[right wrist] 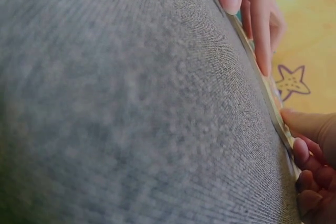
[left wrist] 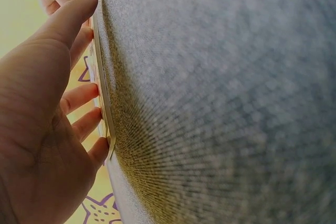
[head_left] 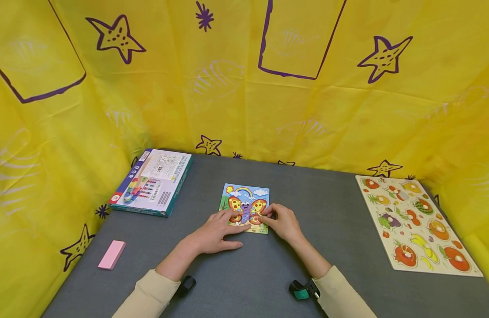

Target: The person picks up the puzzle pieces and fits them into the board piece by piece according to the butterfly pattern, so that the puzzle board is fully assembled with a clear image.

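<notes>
A small square butterfly puzzle (head_left: 246, 192) lies on the grey table, showing a smiling purple butterfly with yellow and red wings under a rainbow. My left hand (head_left: 218, 232) reaches over its lower left part, fingers spread and fairly straight, fingertips resting on the picture; the thumb points right, off the near edge. At the right edge, my right hand (head_left: 285, 223) has its thumb and index finger pinched at the lower right wing. In the right wrist view the right thumb (right wrist: 302, 121) lies on the board's top, with the other fingers curled beside the edge. Fingers cover parts of both lower wings.
At the back left lies a boxed toy set (head_left: 157, 181). A pink block (head_left: 112, 255) is at the left front. A wooden fruit peg board (head_left: 411, 221) lies at the right. Yellow patterned cloth (head_left: 244, 101) walls the table's back and sides.
</notes>
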Motion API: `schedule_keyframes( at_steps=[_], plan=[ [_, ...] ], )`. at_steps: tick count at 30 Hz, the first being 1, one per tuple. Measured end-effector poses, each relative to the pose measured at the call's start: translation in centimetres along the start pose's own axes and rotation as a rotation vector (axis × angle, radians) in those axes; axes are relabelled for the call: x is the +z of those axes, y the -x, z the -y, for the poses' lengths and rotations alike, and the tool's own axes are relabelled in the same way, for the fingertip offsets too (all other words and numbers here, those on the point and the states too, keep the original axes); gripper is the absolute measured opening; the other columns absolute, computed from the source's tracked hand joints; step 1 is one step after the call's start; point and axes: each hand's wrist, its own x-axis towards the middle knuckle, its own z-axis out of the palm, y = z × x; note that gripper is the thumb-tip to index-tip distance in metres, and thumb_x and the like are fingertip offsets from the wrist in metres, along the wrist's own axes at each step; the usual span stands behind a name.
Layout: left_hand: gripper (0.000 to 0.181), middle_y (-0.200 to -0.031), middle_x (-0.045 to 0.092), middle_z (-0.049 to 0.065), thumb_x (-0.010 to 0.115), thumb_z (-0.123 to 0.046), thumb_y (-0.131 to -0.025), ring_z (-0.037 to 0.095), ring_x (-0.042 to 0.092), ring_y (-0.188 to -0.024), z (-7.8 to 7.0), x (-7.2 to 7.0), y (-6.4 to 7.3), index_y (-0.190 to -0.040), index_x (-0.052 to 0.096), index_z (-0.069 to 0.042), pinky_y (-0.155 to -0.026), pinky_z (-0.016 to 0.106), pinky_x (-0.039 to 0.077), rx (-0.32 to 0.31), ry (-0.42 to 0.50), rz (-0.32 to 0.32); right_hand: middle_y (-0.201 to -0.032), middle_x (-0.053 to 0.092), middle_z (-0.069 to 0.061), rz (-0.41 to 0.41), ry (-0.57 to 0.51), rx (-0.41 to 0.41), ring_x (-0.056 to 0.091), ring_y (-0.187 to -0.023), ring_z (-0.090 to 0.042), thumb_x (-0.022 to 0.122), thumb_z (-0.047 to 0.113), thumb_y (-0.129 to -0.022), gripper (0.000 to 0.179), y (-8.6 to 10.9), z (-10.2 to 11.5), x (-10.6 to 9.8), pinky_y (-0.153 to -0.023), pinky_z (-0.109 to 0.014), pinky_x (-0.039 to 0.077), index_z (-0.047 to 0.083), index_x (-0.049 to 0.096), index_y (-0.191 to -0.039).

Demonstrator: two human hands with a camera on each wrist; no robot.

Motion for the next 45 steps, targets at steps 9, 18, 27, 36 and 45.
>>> schedule_keyframes(
  at_steps=[9, 18, 27, 36, 45],
  plan=[
    [0.052, -0.149, 0.036, 0.013, 0.062, -0.047, -0.093, 0.037, 0.03, -0.137, 0.0, 0.0, 0.0, -0.142, 0.053, -0.031, -0.106, 0.058, 0.027, -0.001, 0.002, 0.004, -0.075, 0.058, 0.006, 0.014, 0.03, 0.037, 0.049, -0.067, -0.01, 0.084, 0.028, -0.078, 0.017, 0.0, 0.0, 0.0, -0.061, -0.029, 0.037, 0.019, 0.069, -0.081],
    [0.051, -0.149, 0.037, 0.013, 0.061, -0.047, -0.094, 0.038, 0.031, -0.137, -0.1, -0.1, 0.0, -0.142, 0.053, -0.032, -0.107, 0.058, 0.027, -0.008, -0.009, 0.004, -0.071, 0.055, 0.008, 0.044, 0.087, 0.088, 0.049, -0.065, -0.012, 0.082, 0.035, -0.078, 0.022, -0.4, 0.3, -0.1, -0.059, -0.03, 0.036, 0.02, 0.066, -0.08],
    [0.05, -0.148, 0.038, 0.014, 0.061, -0.047, -0.094, 0.039, 0.031, -0.136, -0.3, -0.2, -0.1, -0.142, 0.053, -0.033, -0.106, 0.057, 0.027, -0.019, -0.018, 0.008, -0.065, 0.052, 0.008, 0.072, 0.133, 0.131, 0.047, -0.06, -0.012, 0.079, 0.042, -0.081, 0.026, -1.1, 0.2, -0.3, -0.054, -0.03, 0.031, 0.021, 0.064, -0.081],
    [0.049, -0.148, 0.038, 0.012, 0.06, -0.047, -0.095, 0.037, 0.032, -0.136, -0.2, 0.1, -0.3, -0.141, 0.054, -0.033, -0.106, 0.057, 0.028, -0.027, -0.022, 0.015, -0.079, 0.055, 0.003, 0.21, -0.094, -0.045, 0.042, -0.063, -0.011, 0.084, 0.024, -0.077, 0.025, 0.0, -1.4, -1.4, -0.058, -0.025, 0.033, 0.014, 0.068, -0.094],
    [0.044, -0.144, 0.041, 0.013, 0.058, -0.043, -0.097, 0.039, 0.034, -0.134, -0.4, 0.2, -0.6, -0.139, 0.057, -0.03, -0.105, 0.06, 0.028, -0.045, 0.027, -0.007, -0.082, 0.055, 0.003, 0.19, -0.096, -0.091, 0.043, -0.066, -0.011, 0.082, 0.023, -0.08, 0.024, 0.6, -1.8, -1.3, -0.06, -0.026, 0.035, 0.012, 0.068, -0.097]
  ],
)
